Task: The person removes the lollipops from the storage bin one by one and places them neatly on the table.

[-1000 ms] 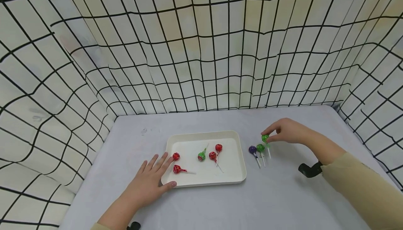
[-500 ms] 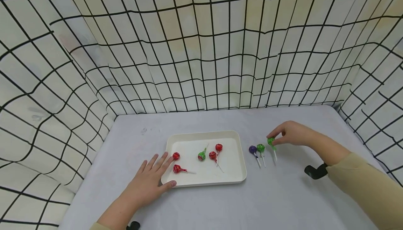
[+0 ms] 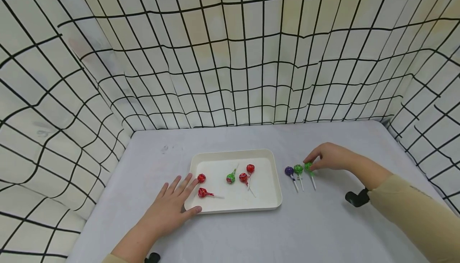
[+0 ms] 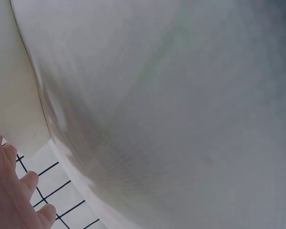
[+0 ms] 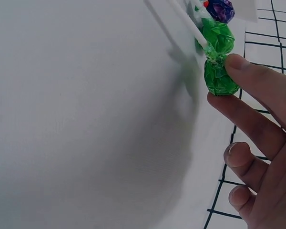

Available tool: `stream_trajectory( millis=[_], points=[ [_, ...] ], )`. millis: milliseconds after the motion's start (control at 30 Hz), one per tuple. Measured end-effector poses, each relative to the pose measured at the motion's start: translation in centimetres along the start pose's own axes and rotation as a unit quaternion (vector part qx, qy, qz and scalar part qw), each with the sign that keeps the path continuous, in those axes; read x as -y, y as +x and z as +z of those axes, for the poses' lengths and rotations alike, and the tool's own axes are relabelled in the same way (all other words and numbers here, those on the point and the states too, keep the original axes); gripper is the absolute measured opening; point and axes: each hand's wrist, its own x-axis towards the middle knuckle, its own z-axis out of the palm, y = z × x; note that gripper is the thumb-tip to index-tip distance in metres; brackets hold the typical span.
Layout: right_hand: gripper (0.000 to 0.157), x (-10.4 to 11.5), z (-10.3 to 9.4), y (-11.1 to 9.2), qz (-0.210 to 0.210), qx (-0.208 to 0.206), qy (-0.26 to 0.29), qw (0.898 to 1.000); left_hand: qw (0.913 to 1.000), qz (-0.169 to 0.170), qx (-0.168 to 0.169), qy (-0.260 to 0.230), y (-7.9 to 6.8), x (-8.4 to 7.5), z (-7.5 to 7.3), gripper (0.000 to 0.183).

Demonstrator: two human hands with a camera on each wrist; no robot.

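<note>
My right hand (image 3: 328, 157) pinches the head of a green lollipop (image 5: 221, 78) between thumb and index finger, its white stick toward me. Just left of it lie another green lollipop (image 3: 298, 169) and a purple lollipop (image 3: 289, 171), side by side with sticks toward me. My left hand (image 3: 172, 203) is spread flat at the left edge of a white tray (image 3: 233, 207), its fingertips over the rim. Inside the tray are several red lollipops (image 3: 203, 192) and one green and red lollipop (image 3: 230, 178). The left wrist view shows mostly the white cloth and some fingers (image 4: 31, 181).
A white cloth (image 3: 305, 231) covers the table. White walls with a black grid (image 3: 248, 75) stand at the back and both sides. A black wrist device (image 3: 357, 198) sits under the right sleeve.
My right hand has moved right, then slightly down toward the table with the green lollipop, which now lines up beside the other two. The left hand and tray have stayed in place.
</note>
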Motion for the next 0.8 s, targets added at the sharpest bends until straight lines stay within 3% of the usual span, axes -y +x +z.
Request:
stream_trajectory(
  millis=[800],
  points=[
    [0.027,0.1,1.1,0.8,0.009,-0.01,-0.019,1.0,0.9999,-0.008,0.01,0.006,0.2,0.0,0.2,0.088]
  ],
)
